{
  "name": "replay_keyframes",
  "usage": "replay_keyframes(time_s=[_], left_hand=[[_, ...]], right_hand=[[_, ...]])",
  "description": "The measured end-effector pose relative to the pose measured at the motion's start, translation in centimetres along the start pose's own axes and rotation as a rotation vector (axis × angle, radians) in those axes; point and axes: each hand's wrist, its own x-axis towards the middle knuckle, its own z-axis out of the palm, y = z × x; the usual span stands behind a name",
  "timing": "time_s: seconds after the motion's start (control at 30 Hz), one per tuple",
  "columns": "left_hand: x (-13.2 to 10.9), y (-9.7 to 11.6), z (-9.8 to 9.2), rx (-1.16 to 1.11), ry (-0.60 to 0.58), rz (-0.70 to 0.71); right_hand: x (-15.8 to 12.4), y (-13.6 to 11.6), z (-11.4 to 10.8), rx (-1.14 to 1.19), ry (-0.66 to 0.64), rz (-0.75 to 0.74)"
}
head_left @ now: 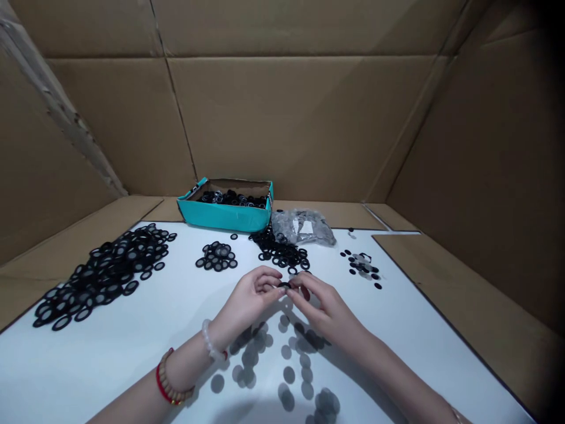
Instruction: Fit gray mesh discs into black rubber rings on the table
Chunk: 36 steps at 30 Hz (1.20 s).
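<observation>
Both hands meet over the middle of the white table, fingertips pinched on one small black ring (285, 285). My left hand (251, 297) grips its left side between thumb and fingers. On the other side, my right hand (321, 301) pinches the ring's right edge. Whether a disc sits inside the ring is too small to tell. Loose grey translucent discs (289, 374) lie scattered on the table below my hands. Just beyond my fingers is a heap of black rings (282, 250).
A teal box (225, 217) of black rings stands at the back, beside a clear plastic bag (304, 227). Black rings with grey centres form a large pile (110, 268) and a smaller pile (216, 257). Small black discs (364, 265) lie right. Cardboard walls (300, 118) surround the white table (424, 330).
</observation>
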Motion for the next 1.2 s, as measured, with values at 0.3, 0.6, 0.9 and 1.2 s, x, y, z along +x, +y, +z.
replay_keyframes(time_s=[0.3,0.6,0.9,1.2], left_hand=[[-0.3,0.7,0.4,0.126,-0.004,0.067],[-0.7,1.0,0.5,0.079,0.006,0.018],[-0.9,1.3,0.2,0.081,0.025,-0.022],[-1.0,1.1,0.1,-0.197,-0.008,-0.174]], right_hand=[[-0.5,-0.6,0.0,0.065,0.118,-0.136],[-0.7,-0.6,0.3,0.004,0.204,-0.27],[-0.6,-0.7,0.3,0.056,0.125,-0.21],[-0.1,0.4,0.2,0.208,-0.01,-0.004]])
